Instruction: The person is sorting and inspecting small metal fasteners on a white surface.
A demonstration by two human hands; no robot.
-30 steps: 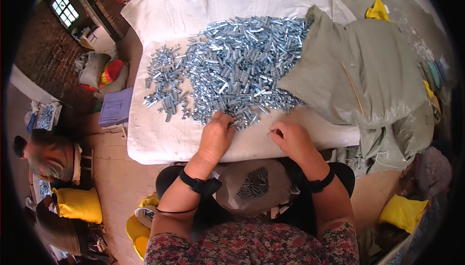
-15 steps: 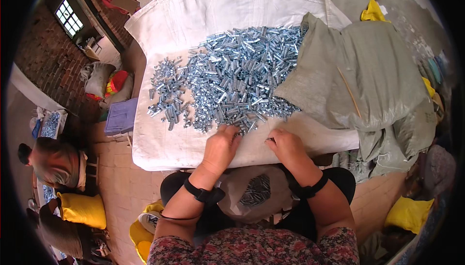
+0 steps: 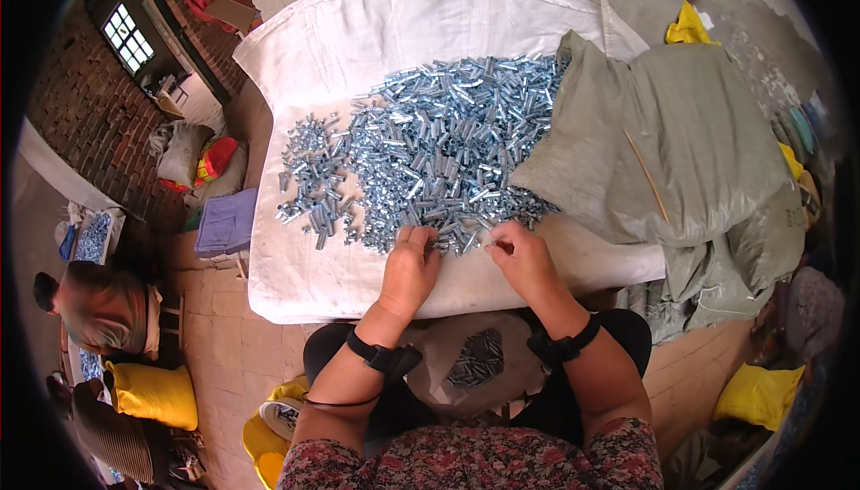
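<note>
A heap of small shiny metal sleeves (image 3: 448, 145), mixed with shorter nut-like pieces, lies spread over a white cloth (image 3: 309, 284). At the heap's near edge my left hand (image 3: 411, 268) has its fingers curled together among the parts; its fingertips are partly hidden. My right hand (image 3: 523, 262), a little to the right, is closed in a pinch by the same edge, and what is between the fingers is too small to name. In my lap, below the cloth's edge, an open pale bag (image 3: 430, 369) contains many darker metal sleeves (image 3: 479, 357).
A grey-green sack (image 3: 708, 141) covers the heap's right side, with a thin stick (image 3: 647, 176) on it. A yellow bag with a tub (image 3: 285, 414) stands by my left leg. Two people (image 3: 107, 306) work at the left, near a yellow sack (image 3: 152, 396). A blue-grey folded cloth (image 3: 224, 221) sits left.
My right hand has moved up and slightly left, from the bare cloth to the heap's near edge. My left hand stays at the heap's edge. The whole view has shifted slightly.
</note>
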